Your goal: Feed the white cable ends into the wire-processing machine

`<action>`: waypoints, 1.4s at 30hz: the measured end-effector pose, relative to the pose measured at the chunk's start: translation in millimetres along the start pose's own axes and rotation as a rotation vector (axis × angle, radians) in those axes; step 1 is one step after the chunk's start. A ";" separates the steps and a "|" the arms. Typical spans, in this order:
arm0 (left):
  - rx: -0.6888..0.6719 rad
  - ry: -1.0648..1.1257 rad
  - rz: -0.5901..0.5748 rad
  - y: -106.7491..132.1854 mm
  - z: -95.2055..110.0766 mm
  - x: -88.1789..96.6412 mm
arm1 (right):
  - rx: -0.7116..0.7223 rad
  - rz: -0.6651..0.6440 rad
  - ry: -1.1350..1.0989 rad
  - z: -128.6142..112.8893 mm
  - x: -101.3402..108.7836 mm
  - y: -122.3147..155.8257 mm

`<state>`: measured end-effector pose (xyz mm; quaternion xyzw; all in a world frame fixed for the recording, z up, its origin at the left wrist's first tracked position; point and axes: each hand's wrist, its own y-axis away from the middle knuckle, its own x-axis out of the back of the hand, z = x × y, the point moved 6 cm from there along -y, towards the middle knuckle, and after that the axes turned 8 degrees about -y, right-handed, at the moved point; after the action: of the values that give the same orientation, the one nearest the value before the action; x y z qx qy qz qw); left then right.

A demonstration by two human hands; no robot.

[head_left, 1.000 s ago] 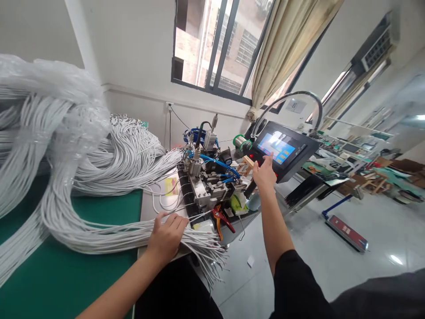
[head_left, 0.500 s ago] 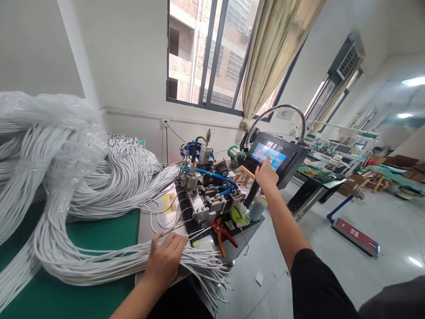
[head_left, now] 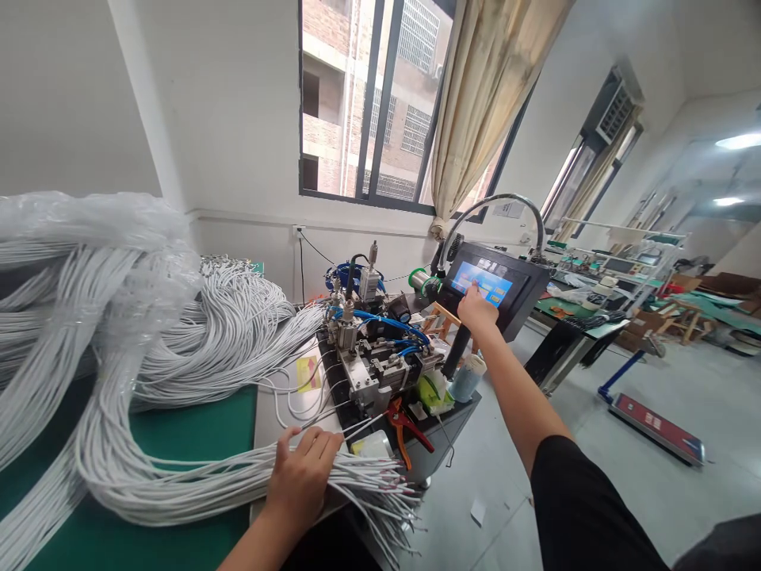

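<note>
My left hand (head_left: 303, 476) is curled over a thick bundle of white cables (head_left: 202, 480), close to their cut ends at the right. With its index finger stretched out, my right hand (head_left: 477, 309) touches the lit touchscreen (head_left: 498, 287) of a black control panel; its other fingers are partly folded and nothing is in them. Between the two hands stands a small machine (head_left: 380, 357) with metal cylinders and blue air tubes. Red-and-orange handled pliers (head_left: 409, 432) lie at its front edge, just beyond the cable ends.
More white cables, partly wrapped in clear plastic (head_left: 148, 262), pile up on the green table (head_left: 196, 436) at left. A solder-like wire spool (head_left: 423, 281) and a tub (head_left: 468, 379) are near the panel. A platform scale (head_left: 657, 428) stands on the floor at right.
The view has shifted slightly, so most things sit a little lower. My right fingertip has moved slightly left and down across the screen. My left hand stays on the cables.
</note>
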<state>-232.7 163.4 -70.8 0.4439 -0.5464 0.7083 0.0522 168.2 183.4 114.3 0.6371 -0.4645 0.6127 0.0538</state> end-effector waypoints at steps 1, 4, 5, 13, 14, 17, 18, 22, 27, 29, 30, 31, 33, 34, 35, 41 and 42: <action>0.003 0.002 0.009 0.4 0.1 0.2 | -0.030 -0.017 -0.012 0.2 0.0 -3.1; 0.003 0.010 0.049 1.3 1.4 2.1 | -0.092 -0.052 -0.064 -3.8 3.0 -7.8; 0.000 0.013 0.058 1.4 1.9 2.4 | -0.086 -0.062 -0.078 -6.9 4.2 -6.4; -0.028 -0.024 0.101 -2.0 3.8 5.2 | 0.492 -0.430 -0.526 -49.5 -14.6 111.2; -0.035 -0.035 0.104 -2.6 4.4 6.5 | 0.527 -0.575 -0.658 -55.7 -21.6 137.7; -0.055 -0.055 0.106 -4.1 5.6 11.1 | 0.440 -0.920 -1.020 -70.9 -40.3 206.6; -0.056 -0.057 0.108 -4.4 5.4 12.6 | 0.399 -0.984 -1.098 -75.5 -46.0 223.6; -0.054 -0.071 0.116 -3.9 3.7 17.7 | 0.130 -0.957 -1.346 -84.3 -71.0 250.2; -0.058 -0.067 0.111 -3.8 3.3 20.6 | -0.148 -0.881 -1.586 -90.9 -94.3 249.3; -0.066 -0.064 0.093 -4.4 3.5 19.4 | -0.125 -0.837 -1.613 -93.7 -95.0 248.6; -0.070 -0.067 0.077 -4.7 3.6 18.2 | -0.104 -0.814 -1.616 -94.5 -94.5 248.7; -0.073 -0.072 0.060 -4.9 3.7 16.8 | -0.083 -0.797 -1.615 -94.9 -93.9 249.4; -0.073 -0.086 0.026 -5.4 3.6 13.8 | -0.045 -0.793 -1.605 -94.9 -93.4 252.2; -0.071 -0.093 0.009 -5.5 3.4 12.2 | -0.033 -0.808 -1.598 -94.7 -93.7 253.9; -0.068 -0.100 -0.006 -5.7 3.2 10.8 | -0.025 -0.829 -1.591 -94.2 -94.3 255.6; -0.068 -0.116 -0.047 -6.3 3.1 7.0 | -0.024 -0.917 -1.563 -86.0 -100.8 257.2; -0.070 -0.114 -0.044 -6.2 3.2 7.3 | -0.022 -0.905 -1.545 -83.5 -102.3 255.6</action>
<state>-231.8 160.2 -61.3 0.4936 -0.5628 0.6610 0.0519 -42.3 146.7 -78.3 0.9936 -0.0810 -0.0717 -0.0314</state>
